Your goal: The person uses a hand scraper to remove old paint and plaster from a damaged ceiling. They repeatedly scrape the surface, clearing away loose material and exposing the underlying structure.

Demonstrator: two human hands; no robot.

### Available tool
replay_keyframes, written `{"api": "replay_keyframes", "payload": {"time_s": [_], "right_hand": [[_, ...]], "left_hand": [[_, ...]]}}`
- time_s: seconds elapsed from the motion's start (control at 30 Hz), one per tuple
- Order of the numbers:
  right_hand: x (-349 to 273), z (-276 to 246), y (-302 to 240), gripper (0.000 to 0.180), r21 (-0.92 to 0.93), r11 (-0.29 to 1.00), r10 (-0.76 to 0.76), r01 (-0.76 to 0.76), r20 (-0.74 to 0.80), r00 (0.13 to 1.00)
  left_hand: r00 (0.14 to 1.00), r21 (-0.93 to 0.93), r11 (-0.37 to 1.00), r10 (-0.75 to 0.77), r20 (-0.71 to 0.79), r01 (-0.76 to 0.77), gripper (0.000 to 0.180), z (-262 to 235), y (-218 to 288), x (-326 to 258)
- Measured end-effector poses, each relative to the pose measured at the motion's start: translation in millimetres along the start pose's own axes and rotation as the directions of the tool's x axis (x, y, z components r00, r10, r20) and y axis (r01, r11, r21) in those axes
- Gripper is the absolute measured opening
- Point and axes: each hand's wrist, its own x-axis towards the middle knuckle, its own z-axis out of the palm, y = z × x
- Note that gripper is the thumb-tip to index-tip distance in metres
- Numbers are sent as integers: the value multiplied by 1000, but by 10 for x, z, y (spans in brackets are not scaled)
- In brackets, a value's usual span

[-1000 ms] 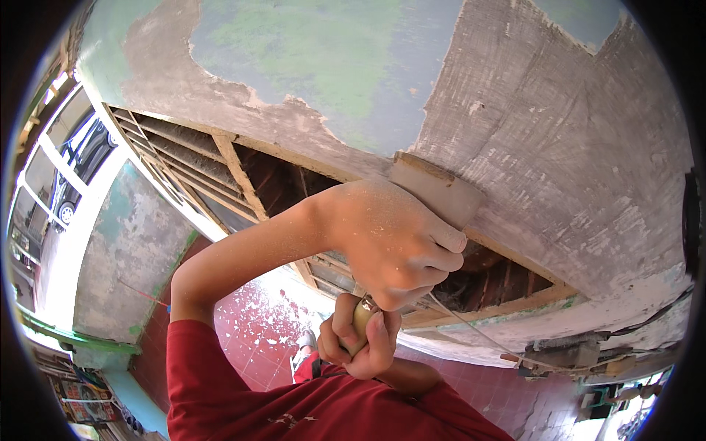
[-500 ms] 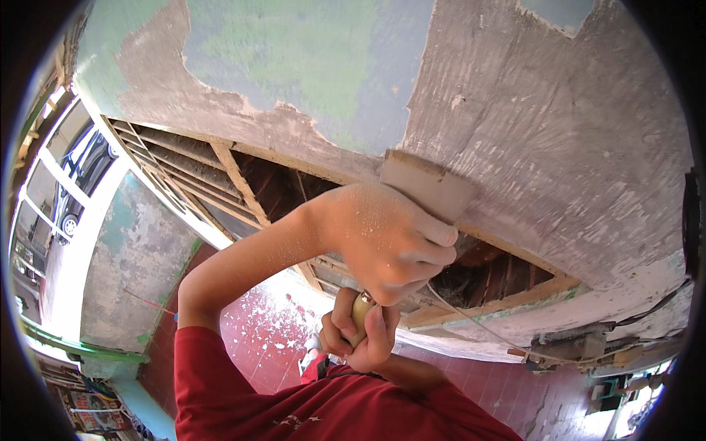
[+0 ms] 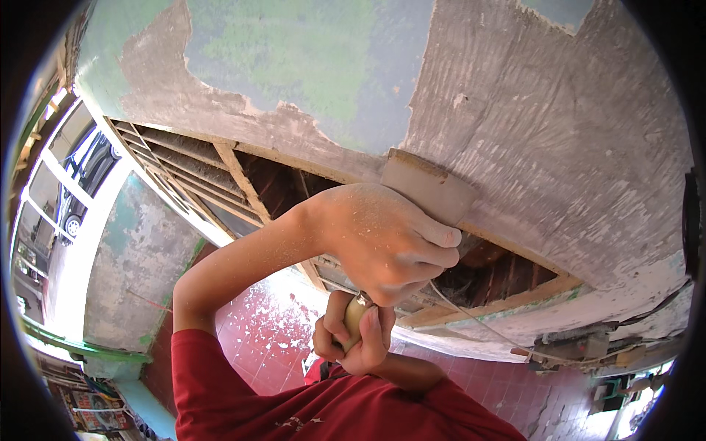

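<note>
Item: one wide-bladed grey scraper with a rounded yellowish handle, held in front of me, its blade's upper edge against the patchy, grey-brown stripped wall, just below the blue-green paint patch.

My left hand: dusted pale, fingers clenched over the blade's lower part, their tips hidden from me.

My right hand: fingers curled around the handle, grasping it, just below my left.

Behind my hands: one brown wooden frame with dark openings; one thin pale cord.

Below: one red tiled floor, strewn with white flakes.

Worn by me: one dark red short-sleeved shirt.
</note>
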Motion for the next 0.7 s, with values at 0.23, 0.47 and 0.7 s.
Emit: {"api": "replay_keyframes", "payload": {"time_s": [0.23, 0.47, 0.7], "right_hand": [[-22, -5, 19, 41, 29, 1000, -9, 10, -13, 1000], [-8, -78, -15, 35, 9, 999, 32, -33, 45, 998], [-47, -99, -17, 37, 3, 998, 55, -55, 28, 998]], "left_hand": [[1000, 27, 1000, 3, -2, -2, 12, -32, -46, 34], [999, 21, 1000, -21, -30, 21, 12, 5, -10, 22], [997, 11, 998, -57, -53, 58, 11, 32, -4, 17]]}}
